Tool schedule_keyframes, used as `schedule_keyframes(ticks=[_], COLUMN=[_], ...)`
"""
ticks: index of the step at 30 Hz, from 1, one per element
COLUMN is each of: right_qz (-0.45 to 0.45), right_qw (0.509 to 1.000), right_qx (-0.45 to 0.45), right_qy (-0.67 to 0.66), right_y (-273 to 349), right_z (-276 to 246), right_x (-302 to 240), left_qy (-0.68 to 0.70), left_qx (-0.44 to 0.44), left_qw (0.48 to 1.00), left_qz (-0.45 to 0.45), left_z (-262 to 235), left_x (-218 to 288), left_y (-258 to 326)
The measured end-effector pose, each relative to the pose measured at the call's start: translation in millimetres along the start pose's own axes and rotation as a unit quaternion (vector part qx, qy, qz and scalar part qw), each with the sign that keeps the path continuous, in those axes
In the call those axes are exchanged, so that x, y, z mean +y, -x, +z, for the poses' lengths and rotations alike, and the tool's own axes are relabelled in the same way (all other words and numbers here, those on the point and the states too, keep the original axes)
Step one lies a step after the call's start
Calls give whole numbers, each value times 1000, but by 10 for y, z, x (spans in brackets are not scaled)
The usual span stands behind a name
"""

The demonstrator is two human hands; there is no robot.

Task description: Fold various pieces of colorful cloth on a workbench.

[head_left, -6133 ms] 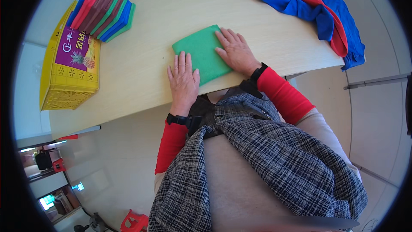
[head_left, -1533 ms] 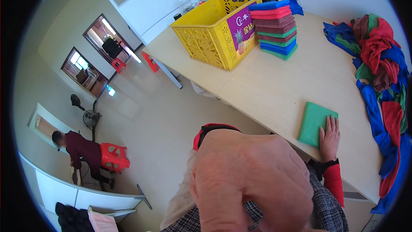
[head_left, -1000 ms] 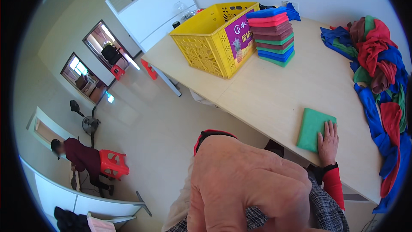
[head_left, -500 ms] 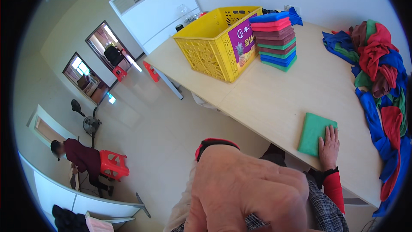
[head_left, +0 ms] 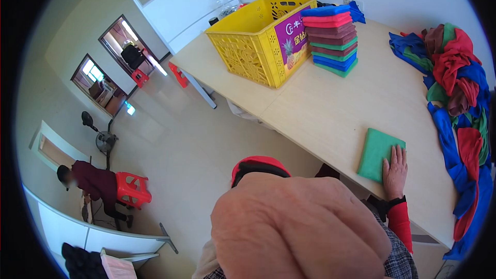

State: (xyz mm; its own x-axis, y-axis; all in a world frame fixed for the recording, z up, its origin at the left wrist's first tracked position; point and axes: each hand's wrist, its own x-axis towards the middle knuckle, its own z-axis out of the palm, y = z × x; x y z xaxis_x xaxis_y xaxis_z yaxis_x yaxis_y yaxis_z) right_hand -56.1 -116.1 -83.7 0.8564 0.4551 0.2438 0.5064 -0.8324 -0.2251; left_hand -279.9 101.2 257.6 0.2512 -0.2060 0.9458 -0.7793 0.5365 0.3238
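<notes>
My right hand [head_left: 395, 172] lies on the table with its fingers stretched out. Its fingertips rest along the right edge of a green folded cloth [head_left: 380, 150], which lies flat near the table's front edge. Very close to the camera, the back of my left hand [head_left: 294, 227] fills the lower middle of the view. Its fingers curl away from the camera, and whatever they hold, if anything, is hidden. Farther back stands a neat stack of folded cloths [head_left: 332, 41] in blue, red, brown and green.
A yellow plastic crate [head_left: 248, 54] stands beside the stack on the table [head_left: 310, 113]. Loose coloured cloths [head_left: 460, 88] heap along the right side and hang over the edge. At the far left a person [head_left: 95, 186] bends beside a red stool [head_left: 133, 190]; a standing fan is near.
My left hand has come closer to the camera and looks larger. The view has shifted slightly. My right hand stays beside the green cloth.
</notes>
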Motion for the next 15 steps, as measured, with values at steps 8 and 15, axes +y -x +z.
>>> schedule_keyframes(ticks=[8,15], right_qz=[-7,-3], right_qw=[1000,1000], right_qx=[19,9], right_qy=[3,-13], right_y=[3,-13], right_z=[-6,-54], right_x=[-33,-61], left_qy=[-25,67], left_qx=[42,136], left_qw=[984,974], left_qz=[-172,-167], left_z=[-41,-619], left_x=[362,57], left_y=[143,338])
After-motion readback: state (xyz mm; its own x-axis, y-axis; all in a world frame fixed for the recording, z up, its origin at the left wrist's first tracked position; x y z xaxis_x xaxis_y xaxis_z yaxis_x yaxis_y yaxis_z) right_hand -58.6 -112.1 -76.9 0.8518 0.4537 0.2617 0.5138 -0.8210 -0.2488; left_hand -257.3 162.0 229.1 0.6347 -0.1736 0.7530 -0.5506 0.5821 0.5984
